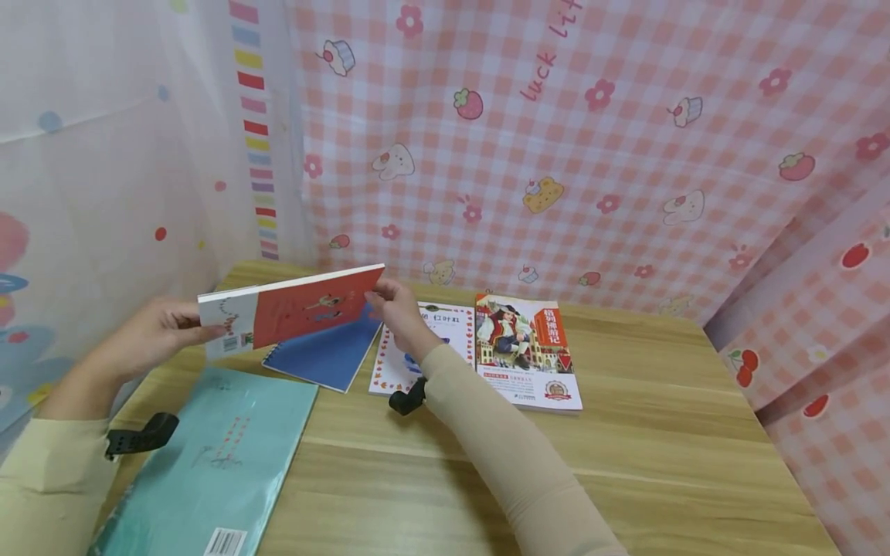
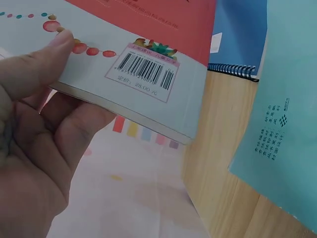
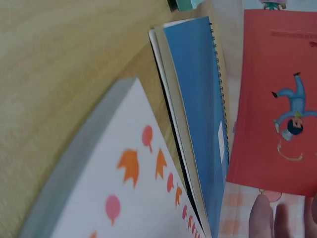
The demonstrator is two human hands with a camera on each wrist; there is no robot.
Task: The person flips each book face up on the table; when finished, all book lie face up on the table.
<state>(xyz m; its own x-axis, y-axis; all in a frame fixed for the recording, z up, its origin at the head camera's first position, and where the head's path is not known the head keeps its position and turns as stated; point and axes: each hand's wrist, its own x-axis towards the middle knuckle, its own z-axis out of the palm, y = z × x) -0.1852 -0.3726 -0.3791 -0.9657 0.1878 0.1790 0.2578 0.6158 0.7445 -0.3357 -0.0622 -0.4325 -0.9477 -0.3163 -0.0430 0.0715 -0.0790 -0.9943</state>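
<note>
A red and white paperback book (image 1: 292, 315) is held up in the air between both hands, tilted, its back cover with a barcode turned toward me. My left hand (image 1: 158, 336) grips its white end, thumb on the cover and fingers behind, as the left wrist view shows. At the red end, my right hand (image 1: 405, 315) pinches the book's edge; in the right wrist view only fingertips (image 3: 262, 218) show at that edge. Below the held book lies a blue spiral notebook (image 1: 337, 355), partly hidden by it.
A large teal book (image 1: 215, 448) lies at the table's left front. Right of the notebook are a white book with a leaf border (image 1: 460, 363) and a book with a costumed figure (image 1: 528, 359). A pink checked curtain (image 1: 556, 154) hangs behind the wooden table (image 1: 660, 432).
</note>
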